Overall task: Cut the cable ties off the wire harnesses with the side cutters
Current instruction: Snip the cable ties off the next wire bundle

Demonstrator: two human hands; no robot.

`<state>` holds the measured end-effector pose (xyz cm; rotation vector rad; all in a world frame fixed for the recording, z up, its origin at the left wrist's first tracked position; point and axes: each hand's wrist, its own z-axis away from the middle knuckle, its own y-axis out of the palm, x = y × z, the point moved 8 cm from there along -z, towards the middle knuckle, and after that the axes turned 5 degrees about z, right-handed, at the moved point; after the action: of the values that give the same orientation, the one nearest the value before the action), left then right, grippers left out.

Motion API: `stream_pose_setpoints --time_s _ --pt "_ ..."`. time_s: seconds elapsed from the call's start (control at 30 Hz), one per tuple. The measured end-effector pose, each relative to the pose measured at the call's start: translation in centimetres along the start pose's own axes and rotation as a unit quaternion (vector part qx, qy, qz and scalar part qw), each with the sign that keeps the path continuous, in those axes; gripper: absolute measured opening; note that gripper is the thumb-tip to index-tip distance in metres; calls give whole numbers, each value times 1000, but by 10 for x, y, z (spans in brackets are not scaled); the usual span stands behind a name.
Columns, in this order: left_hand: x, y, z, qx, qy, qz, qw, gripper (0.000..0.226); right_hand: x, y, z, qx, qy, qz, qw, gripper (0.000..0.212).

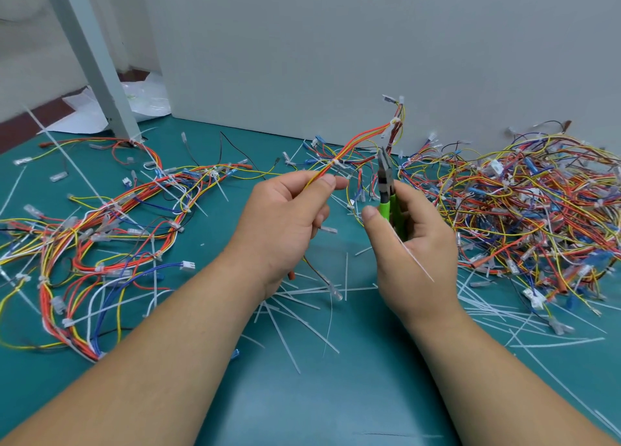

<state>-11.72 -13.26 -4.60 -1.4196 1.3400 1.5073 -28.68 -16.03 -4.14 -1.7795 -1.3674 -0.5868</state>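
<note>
My left hand (285,217) pinches a thin wire harness (359,143) of red, orange and yellow wires that rises up and to the right. A white cable tie (336,162) sits on it just above my fingertips, and another tie (395,121) is higher up. My right hand (410,244) grips the green-handled side cutters (386,190), with the dark jaws pointing up beside the harness and apart from it. A long white tie strip (416,260) lies across my right hand.
A big tangle of harnesses (537,210) fills the right of the green mat. Looser harnesses (100,237) spread on the left. Several cut white ties (302,304) litter the mat below my hands. A grey wall (336,59) stands behind, with a metal post (97,62) at back left.
</note>
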Motion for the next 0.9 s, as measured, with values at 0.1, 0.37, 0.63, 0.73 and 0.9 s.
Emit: stream_pose_setpoints --time_s 0.1,0.37,0.63,0.73,0.9 --pt "-7 -1 1 -21 38 -12 999 19 2 1 2 0 -11 11 1000 25" --pt "-17 2 5 -29 100 -48 993 20 -6 14 7 59 61 -154 984 32" --pt "-21 6 8 -7 114 -121 986 23 2 41 17 178 156 -399 886 27" --pt "-24 4 8 7 116 -148 982 20 0 43 16 167 177 -426 872 27" --pt "-18 12 9 44 95 -121 987 20 -1 34 10 129 172 -435 874 27"
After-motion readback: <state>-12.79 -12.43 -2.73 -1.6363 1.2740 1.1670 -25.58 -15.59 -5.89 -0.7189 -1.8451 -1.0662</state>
